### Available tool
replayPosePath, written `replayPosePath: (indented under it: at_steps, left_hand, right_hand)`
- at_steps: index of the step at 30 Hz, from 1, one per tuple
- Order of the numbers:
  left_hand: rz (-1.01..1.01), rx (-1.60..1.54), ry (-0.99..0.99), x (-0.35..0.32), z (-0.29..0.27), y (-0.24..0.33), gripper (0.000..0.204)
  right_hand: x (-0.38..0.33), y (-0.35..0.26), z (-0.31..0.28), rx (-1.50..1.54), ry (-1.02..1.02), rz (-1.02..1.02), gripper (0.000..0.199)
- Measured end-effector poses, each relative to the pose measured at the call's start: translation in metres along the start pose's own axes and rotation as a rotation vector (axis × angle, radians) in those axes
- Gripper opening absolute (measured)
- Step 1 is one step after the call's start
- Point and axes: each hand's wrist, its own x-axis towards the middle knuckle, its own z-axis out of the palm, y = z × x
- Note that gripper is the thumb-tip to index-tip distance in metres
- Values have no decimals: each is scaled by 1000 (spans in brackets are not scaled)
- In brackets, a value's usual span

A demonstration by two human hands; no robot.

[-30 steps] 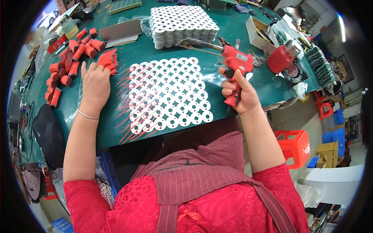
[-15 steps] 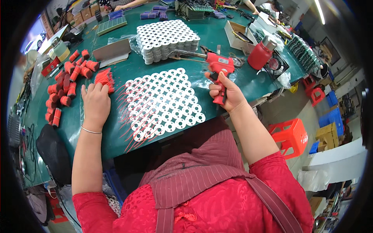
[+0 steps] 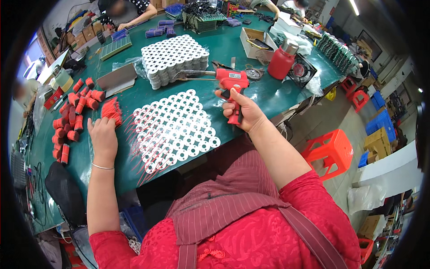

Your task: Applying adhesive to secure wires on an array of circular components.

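Green tabletop [image 3: 130,96] beneath red wire bundle [image 3: 112,112], red stool [image 3: 339,145] nearby

The left forearm [image 3: 104,195] extends nearly straight forward, with its wrist [image 3: 103,161] in line and the left hand [image 3: 104,138] back-up, fingers bent and pointing forward; the index finger [image 3: 90,124] stands slightly apart. The right forearm [image 3: 280,151] angles forward and inward to the right hand [image 3: 246,111], which is raised higher than the left, its fingers curled into a closed grip and its thumb [image 3: 236,95] extended forward and uppermost. The hands are well apart.
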Motion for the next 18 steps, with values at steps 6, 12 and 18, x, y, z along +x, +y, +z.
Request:
replayPosePath:
  at_steps: [6, 12, 18]
  left_hand:
    - [-17, -122, 175, 5, -5, 3, 22]
    - [-26, -257, 123, 0, -7, -5, 15]
    - [-15, -431, 183, 1, -10, -1, 11]
  right_hand:
    - [-1, -3, -5, 23, -25, 22, 39]
    - [-3, -3, 2, 8, -7, 32, 40]
    - [-3, -2, -3, 37, 13, 66, 40]
